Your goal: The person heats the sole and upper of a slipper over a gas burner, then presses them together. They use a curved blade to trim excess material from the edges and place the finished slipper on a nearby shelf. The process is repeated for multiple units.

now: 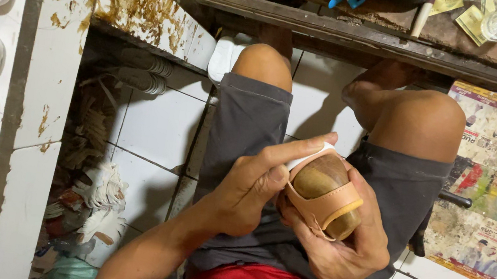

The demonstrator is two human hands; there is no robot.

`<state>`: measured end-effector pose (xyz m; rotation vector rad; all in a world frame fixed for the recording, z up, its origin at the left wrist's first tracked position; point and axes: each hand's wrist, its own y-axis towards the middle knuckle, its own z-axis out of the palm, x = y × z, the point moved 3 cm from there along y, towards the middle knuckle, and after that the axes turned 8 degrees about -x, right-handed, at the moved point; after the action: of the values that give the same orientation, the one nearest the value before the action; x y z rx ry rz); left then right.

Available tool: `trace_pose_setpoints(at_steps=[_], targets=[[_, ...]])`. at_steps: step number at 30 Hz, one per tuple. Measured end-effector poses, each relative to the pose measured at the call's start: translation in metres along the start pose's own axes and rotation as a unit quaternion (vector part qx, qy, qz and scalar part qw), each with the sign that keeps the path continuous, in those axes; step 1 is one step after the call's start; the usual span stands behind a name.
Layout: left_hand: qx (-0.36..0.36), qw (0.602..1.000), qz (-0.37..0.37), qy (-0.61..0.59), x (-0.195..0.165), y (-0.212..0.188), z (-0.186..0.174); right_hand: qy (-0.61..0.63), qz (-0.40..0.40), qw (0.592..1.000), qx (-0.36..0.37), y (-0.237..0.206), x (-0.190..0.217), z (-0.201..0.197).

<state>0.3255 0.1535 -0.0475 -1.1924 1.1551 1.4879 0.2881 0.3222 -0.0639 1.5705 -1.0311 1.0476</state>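
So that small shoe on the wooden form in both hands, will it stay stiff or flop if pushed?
Probably stiff: the small shoe is stretched over a solid-looking wooden form. The tan strap looks thin, so it might flex alone. The rounded shape could roll if put down; here the left hand and right hand cradle it.

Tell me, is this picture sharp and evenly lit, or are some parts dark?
Head view: the shoe on its wooden form and both hands, left hand and right hand, are sharp and well lit; the recess under the stained shelf lies in shadow; the leg shadows fall on the floor tiles.
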Motion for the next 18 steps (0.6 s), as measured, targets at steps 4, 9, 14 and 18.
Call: trace_pose_setpoints(at_steps=[4, 9, 14, 18], targets=[[0.026, 0.998, 0.034, 0.051, -0.001, 0.003, -0.003, -0.019, -0.006, 1.0, 0.002, 0.0, -0.003, 0.0], [-0.033, 0.998, -0.027, 0.043, 0.011, 0.018, -0.021, 0.029, -0.131, 0.991, 0.029, 0.021, -0.006, -0.011], [0.1, 0.908, -0.374, -0.159, 0.03, 0.026, -0.016, -0.077, -0.32, 0.93, 0.161, 0.05, -0.003, -0.038], [0.186, 0.891, -0.376, -0.174, 0.022, 0.022, -0.011, -0.14, -0.455, 0.838, 0.266, 0.053, -0.004, -0.052]])
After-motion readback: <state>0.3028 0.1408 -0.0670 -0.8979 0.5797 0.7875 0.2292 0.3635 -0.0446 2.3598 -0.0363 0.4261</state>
